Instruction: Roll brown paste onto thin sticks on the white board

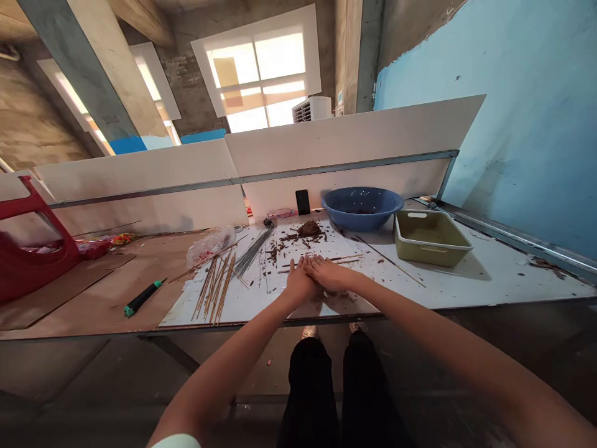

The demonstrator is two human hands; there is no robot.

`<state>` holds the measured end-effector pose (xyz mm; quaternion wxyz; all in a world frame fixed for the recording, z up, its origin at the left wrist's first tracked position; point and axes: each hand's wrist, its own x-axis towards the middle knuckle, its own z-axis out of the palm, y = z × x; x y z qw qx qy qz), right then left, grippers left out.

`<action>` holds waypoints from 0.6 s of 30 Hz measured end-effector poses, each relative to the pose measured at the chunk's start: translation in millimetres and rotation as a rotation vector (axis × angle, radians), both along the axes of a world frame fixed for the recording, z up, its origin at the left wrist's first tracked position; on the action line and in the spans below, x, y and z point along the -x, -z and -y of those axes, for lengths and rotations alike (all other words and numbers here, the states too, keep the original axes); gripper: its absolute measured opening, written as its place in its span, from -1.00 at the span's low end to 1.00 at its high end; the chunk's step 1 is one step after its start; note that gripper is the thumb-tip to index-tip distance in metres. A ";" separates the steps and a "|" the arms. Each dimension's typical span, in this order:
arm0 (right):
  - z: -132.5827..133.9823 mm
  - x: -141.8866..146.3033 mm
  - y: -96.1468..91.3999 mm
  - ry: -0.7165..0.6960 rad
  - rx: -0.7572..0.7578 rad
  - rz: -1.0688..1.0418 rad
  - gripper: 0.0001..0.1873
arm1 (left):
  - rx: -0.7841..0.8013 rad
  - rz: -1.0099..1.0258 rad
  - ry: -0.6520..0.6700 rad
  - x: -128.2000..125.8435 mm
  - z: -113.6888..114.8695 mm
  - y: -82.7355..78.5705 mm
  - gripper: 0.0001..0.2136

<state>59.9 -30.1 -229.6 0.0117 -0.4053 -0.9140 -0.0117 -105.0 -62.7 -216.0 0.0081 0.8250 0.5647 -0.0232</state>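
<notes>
**Thin stick (347,257) lies at two flattened hands on the bench (504,283)**

From where I stand, the likeliest trouble is uneven pressure: if one palm bears down harder than the other, the stick could skew, bend or snap. The brown crumbs (273,254) strewn about the white surface could also get under it and leave it lumpy. And the loose bundle of bamboo sticks (217,283) reaches almost to the bench's front edge, so a careless left forearm might send some to the floor.

The stick lies crosswise, roughly along the front edge, its right end poking out beyond the fingers, a paler strip (349,261) just beside it on the front-edge side. The left hand (300,281) and right hand (326,274) are palm down, fingers stretched out, touching each other; neither grips anything. The fingers cover the stick's middle, so I can't tell how firmly they press. Beyond the fingertips, toward the back edge, sits a dark brown lump (309,229), clear of both hands; a blue basin (362,211) stands farther right.
</notes>
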 end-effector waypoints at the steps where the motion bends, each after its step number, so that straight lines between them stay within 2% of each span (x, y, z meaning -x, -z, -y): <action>1: -5.3 4.0 -3.0 0.004 0.009 0.008 -0.27 | 0.019 -0.003 0.005 -5.0 -6.6 -2.1 -0.06; 5: -15.9 3.9 -7.7 0.050 0.007 0.029 -0.28 | 0.023 0.042 -0.042 -10.2 -20.7 -7.1 -0.16; 9: 1.3 -5.7 5.3 0.005 -0.055 0.047 -0.30 | 0.014 0.034 -0.018 3.8 -6.9 2.6 -0.19; 12: 9.6 -4.8 10.6 0.084 -0.012 0.002 -0.31 | 0.027 0.013 0.018 11.5 -0.4 8.8 -0.20; 14: 4.3 -0.9 3.6 0.096 0.015 0.010 -0.29 | 0.041 0.017 -0.007 9.8 -6.0 4.0 -0.21; 16: -6.6 2.9 -8.8 0.062 0.011 0.047 -0.28 | 0.059 0.025 -0.043 4.1 -16.5 -6.5 -0.23; 18: -16.1 4.4 -18.5 0.085 0.011 0.069 -0.28 | 0.078 0.028 -0.073 -1.3 -24.7 -16.1 -0.24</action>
